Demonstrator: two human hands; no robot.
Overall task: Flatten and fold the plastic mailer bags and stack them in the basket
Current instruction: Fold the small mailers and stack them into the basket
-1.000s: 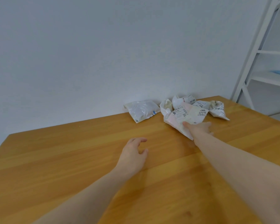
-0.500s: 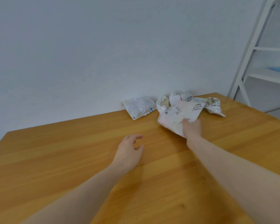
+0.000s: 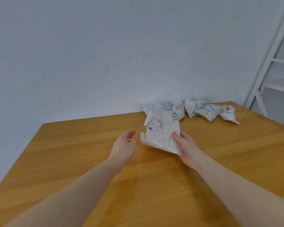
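Progress minimal: I see my right hand (image 3: 186, 145) pinching one crumpled mailer (image 3: 161, 135), left hand (image 3: 124, 144) open beside it; other bags (image 3: 203, 108) behind it unfolded, no basket visible.

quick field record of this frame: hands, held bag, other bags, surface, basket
left hand: left hand open, fingers loosely curled, just beside the held bag, not touching it
right hand: right hand pinches the bag's lower right edge, thumb on top
held bag: white mailer bag with barcode labels, crumpled, lifted off the table
other bags: pile of crumpled mailer bags at the table's far edge by the wall
surface: wooden table
basket: not in view
background: white shelf frame at right
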